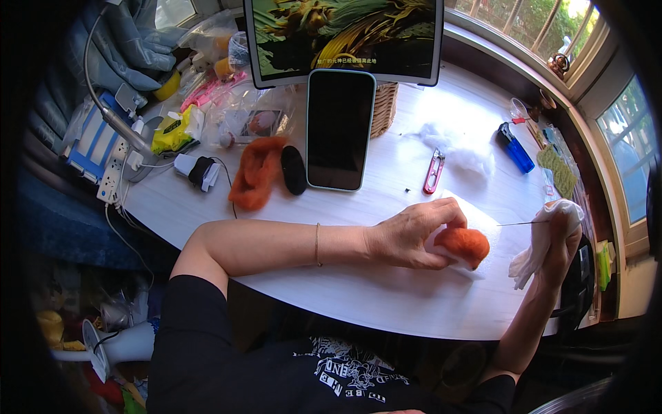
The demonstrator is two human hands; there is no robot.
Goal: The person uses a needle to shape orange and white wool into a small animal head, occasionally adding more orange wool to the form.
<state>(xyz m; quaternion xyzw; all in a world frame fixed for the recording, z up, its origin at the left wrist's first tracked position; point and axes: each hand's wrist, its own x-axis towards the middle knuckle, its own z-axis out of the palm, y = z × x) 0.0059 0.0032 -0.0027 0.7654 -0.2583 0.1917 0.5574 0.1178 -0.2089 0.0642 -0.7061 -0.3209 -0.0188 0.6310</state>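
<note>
My left hand grips a ball of orange and white wool over a white foam pad. The ball's orange side faces right, with its white part beside my thumb. My right hand, to the right and apart from the ball, is closed on a thin needle and a crumpled white tissue or cloth. The needle points left towards the ball. Loose orange wool and a black oval piece lie farther left. Fluffy white fibre lies beyond the foam pad.
A smartphone stands before a wicker basket and a tablet or monitor. Thread snips and a blue lighter lie behind my hands. At left are a power strip, cables, a lamp and plastic bags.
</note>
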